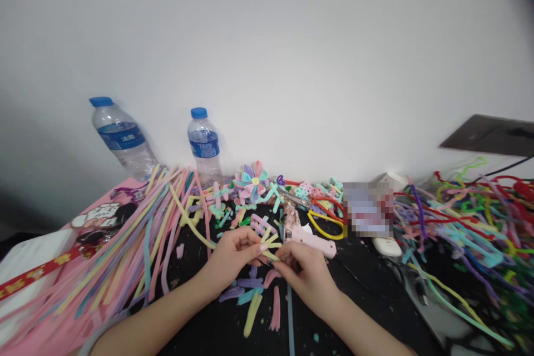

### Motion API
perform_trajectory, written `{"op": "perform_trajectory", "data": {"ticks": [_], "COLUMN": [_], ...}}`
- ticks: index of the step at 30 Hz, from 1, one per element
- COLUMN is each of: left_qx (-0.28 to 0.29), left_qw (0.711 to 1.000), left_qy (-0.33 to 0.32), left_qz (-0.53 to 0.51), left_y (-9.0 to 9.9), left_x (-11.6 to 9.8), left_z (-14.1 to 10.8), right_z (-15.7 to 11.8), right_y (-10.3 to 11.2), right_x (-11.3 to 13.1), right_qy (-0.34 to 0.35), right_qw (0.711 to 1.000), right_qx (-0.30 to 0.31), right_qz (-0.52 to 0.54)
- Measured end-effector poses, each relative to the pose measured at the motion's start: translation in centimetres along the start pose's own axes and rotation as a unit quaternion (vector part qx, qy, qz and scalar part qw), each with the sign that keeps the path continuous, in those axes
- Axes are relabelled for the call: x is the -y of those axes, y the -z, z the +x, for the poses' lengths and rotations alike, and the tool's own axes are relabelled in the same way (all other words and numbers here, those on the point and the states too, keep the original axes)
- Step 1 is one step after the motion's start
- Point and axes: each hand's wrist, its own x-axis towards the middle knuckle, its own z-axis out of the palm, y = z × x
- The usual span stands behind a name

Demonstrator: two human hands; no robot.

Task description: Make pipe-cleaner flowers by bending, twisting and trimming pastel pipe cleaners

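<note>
In the head view my left hand (237,253) pinches a yellow pipe cleaner (273,245) between thumb and fingers. A long tail of yellow runs from behind this hand back toward the pile at left. My right hand (306,272) is closed on the yellow pipe cleaner's other side, fingertips close to the left ones. Below the hands lie cut pipe cleaner pieces, among them a yellow one (252,314) and a pink one (276,309). A pink glue gun (311,240) rests just beyond my right hand. Behind it are scissors (327,225) with yellow and red handles.
Long pastel pipe cleaners (125,256) cover the left side. Two water bottles (125,142) stand against the wall. A pipe cleaner flower (255,181) lies among small pieces at the back. At right are a tangled pile of pipe cleaners (479,245) and a white object (387,246).
</note>
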Motion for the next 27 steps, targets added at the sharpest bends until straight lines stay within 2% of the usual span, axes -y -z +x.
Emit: {"op": "perform_trajectory", "data": {"ticks": [7, 13, 17, 21, 27], "left_qx": [-0.003, 0.022, 0.029, 0.041, 0.07], "left_qw": [1.0, 0.994, 0.991, 0.992, 0.995], "left_qy": [0.009, -0.046, -0.056, -0.057, -0.026], "left_qz": [0.02, 0.098, 0.114, 0.107, 0.061], "left_y": [0.05, 0.16, 0.11, 0.08, 0.16], "left_x": [-0.05, 0.45, 0.52, 0.37, 0.29], "left_z": [-0.22, -0.14, -0.24, -0.41, -0.24], "right_z": [-0.02, -0.05, 0.07, 0.14, -0.03], "right_y": [-0.17, -0.33, -0.37, -0.08, 0.6], "right_x": [-0.46, -0.57, -0.29, 0.12, 0.27], "right_qy": [-0.035, -0.053, -0.07, -0.051, 0.024], "right_qw": [0.996, 0.99, 0.983, 0.988, 0.996], "right_qx": [-0.034, -0.03, -0.018, -0.002, 0.038], "right_qz": [0.074, 0.128, 0.17, 0.147, 0.076]}}
